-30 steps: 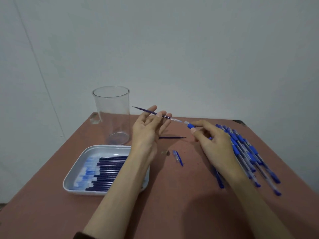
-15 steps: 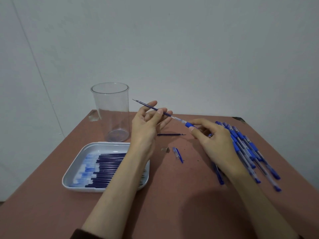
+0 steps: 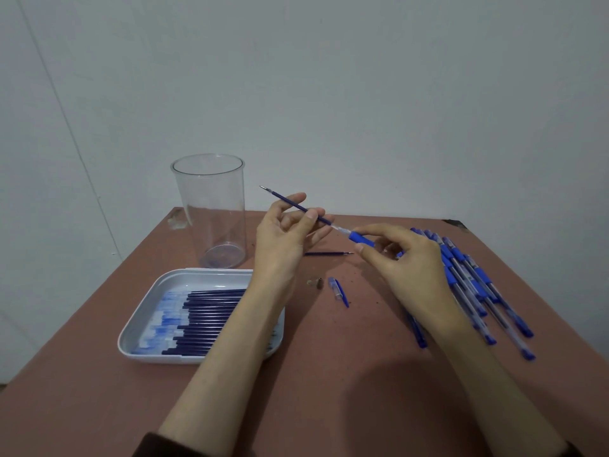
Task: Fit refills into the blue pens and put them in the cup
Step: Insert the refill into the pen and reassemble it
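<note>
My left hand (image 3: 285, 237) pinches a dark blue refill (image 3: 290, 202) whose tip points up and to the left. The refill's other end enters a blue pen barrel (image 3: 361, 238), which my right hand (image 3: 408, 262) holds by its blue grip. Both hands hover above the brown table (image 3: 329, 374). A clear plastic cup (image 3: 211, 209) stands empty at the table's far left. A white tray (image 3: 145, 311) near my left forearm holds several dark blue refills (image 3: 211, 318). Several blue pens (image 3: 478, 285) lie in a heap at the right.
One loose refill (image 3: 328, 253) lies on the table between my hands. A blue pen cap (image 3: 337, 288) and a small dark tip piece (image 3: 316, 282) lie in the middle. The table's far edge meets a pale wall.
Both hands have risen slightly with the refill and barrel, and the refill tilts more steeply. The barrel's blue grip shows more beside my right fingers.
</note>
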The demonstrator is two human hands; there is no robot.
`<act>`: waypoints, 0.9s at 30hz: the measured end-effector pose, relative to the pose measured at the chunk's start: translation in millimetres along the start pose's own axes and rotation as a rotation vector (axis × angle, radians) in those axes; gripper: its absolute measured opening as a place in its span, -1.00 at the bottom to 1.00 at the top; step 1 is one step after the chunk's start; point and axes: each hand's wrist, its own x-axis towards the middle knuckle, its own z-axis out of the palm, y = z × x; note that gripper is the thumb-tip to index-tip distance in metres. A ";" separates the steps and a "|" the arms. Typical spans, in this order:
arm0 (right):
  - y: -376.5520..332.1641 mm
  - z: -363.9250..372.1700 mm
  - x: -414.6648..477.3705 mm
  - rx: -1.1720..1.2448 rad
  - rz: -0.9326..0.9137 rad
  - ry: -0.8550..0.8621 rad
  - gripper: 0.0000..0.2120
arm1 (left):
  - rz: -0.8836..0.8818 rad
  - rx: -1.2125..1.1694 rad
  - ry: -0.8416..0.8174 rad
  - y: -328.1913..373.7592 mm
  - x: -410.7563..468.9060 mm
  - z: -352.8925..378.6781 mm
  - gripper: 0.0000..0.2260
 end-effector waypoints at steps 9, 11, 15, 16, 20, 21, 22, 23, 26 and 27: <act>-3.2 4.4 -0.1 0.191 0.119 -0.126 -0.85 | -0.073 0.253 -0.202 -10.4 -4.8 3.4 -0.86; -7.0 4.3 0.0 0.388 0.236 -0.175 -0.87 | -0.080 0.265 -0.222 -8.2 -4.9 4.7 -0.84; -9.3 0.8 3.4 0.712 0.369 -0.189 -0.82 | -0.044 0.363 -0.198 -4.0 -2.6 0.6 -0.83; -8.9 -0.2 4.1 0.759 0.374 -0.185 -0.82 | 0.005 0.526 -0.166 -3.6 -1.2 -2.1 -0.82; -6.3 -1.9 5.1 0.862 0.387 -0.179 -0.80 | 0.123 1.360 -0.189 -7.3 1.3 -14.0 -0.79; -5.9 -1.9 5.2 0.865 0.390 -0.177 -0.80 | 0.091 1.455 -0.238 -9.0 0.6 -16.0 -0.78; -5.9 -1.8 5.4 0.867 0.394 -0.174 -0.81 | 0.050 1.515 -0.289 -10.4 -1.0 -17.0 -0.78; -6.5 -2.0 5.5 0.867 0.398 -0.171 -0.81 | 0.021 1.554 -0.331 -11.9 -2.0 -17.6 -0.77; -7.9 -2.4 5.3 0.870 0.407 -0.168 -0.83 | 0.033 1.634 -0.391 -14.0 -3.9 -16.6 -0.80; -8.3 -2.5 5.1 0.874 0.410 -0.170 -0.84 | 0.048 1.648 -0.388 -15.0 -4.4 -16.6 -0.82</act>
